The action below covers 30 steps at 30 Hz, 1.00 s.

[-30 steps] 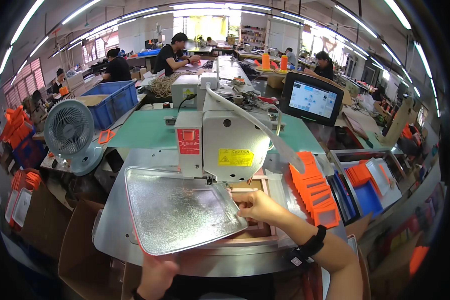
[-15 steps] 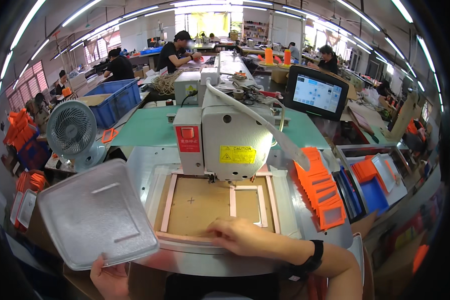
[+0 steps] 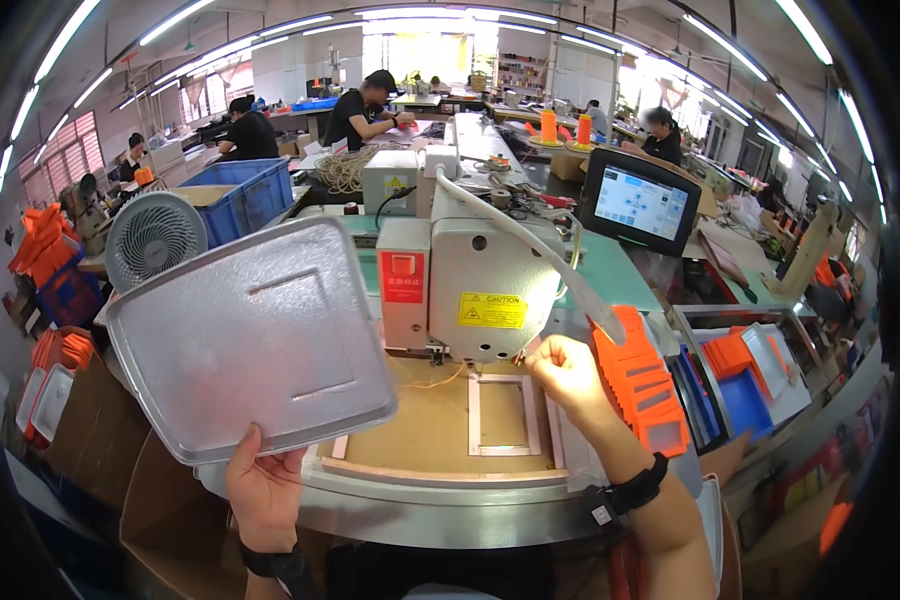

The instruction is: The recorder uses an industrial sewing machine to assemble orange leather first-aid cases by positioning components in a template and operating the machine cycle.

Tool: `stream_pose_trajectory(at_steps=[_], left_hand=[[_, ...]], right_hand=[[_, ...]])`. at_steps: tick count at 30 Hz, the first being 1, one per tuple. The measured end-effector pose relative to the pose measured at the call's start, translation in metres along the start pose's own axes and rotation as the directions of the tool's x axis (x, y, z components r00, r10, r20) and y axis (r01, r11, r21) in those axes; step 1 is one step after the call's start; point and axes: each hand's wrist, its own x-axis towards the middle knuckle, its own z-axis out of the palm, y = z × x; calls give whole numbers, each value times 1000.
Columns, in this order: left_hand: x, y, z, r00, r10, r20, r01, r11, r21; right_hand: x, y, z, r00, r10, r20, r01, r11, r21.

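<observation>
In my left hand [image 3: 262,485] is a large silver-grey panel [image 3: 245,350] with rounded corners, a raised rim and a slot-like mark. The thumb lies on its front at the lower edge; the other fingers are behind it. My right hand [image 3: 567,375] is curled beside the lower right of the sewing machine head [image 3: 495,265], its fingertips together at a small part there. Whether they pinch something cannot be made out. Below the head lies a tan board [image 3: 420,432] with pale strips forming a small frame [image 3: 478,425]. A thin orange thread [image 3: 440,382] trails over the board.
Orange framed pieces [image 3: 638,375] lie in an overlapping row to the right, by a tray [image 3: 745,400] of blue and orange parts. A screen [image 3: 638,200] stands behind them. At the left are a fan [image 3: 157,243] and a blue crate [image 3: 245,200]. Several people work farther back.
My left hand has raised the grey panel and brought it rightward, in front of the fan. My right hand has gone from the board up and right to the machine head. Orange thread now shows.
</observation>
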Motion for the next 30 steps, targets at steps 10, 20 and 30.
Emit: stream_pose_trajectory(at_steps=[10,20,30], left_hand=[[-29,24,-11,987,-56,149,69,994,-86],[-13,-28,41,952,75,296,-118,984,130],[9,-2,-5,967,156,204,-167,985,39]], right_hand=[[-42,-71,56,835,-167,524,228,972,-53],[-23,-40,-2,995,-71,-68,82,980,181],[-17,12,12,984,68,166,-54,995,-86]])
